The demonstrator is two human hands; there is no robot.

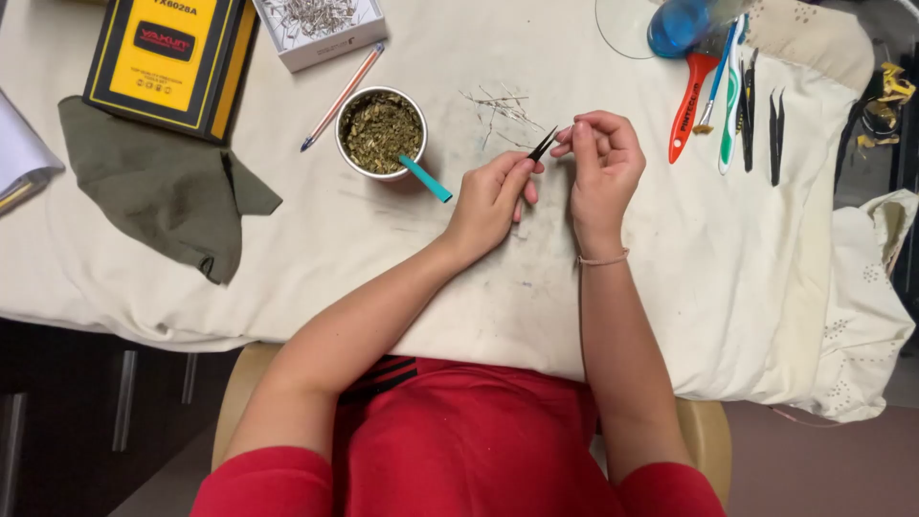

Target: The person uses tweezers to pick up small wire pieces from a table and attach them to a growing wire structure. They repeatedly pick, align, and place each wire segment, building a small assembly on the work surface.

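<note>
My left hand (490, 203) grips black tweezers (542, 145), tips pointing up and right toward my right hand (601, 165). The right hand's fingers are pinched together just beside the tweezer tips; what it pinches is too small to tell. A scatter of thin metal pins (498, 107) lies on the white cloth (670, 278) just beyond both hands. To the left of my left hand stands a small round tin (380, 131) of dried green bits, with a teal stick (425, 179) leaning out of it.
A yellow and black box (172, 57) and a white box of pins (321, 27) sit at the back left, an olive cloth (158, 187) below them. A pencil (342, 96) lies by the tin. Brushes and spare tweezers (737, 105) lie at the back right near a blue object (678, 26).
</note>
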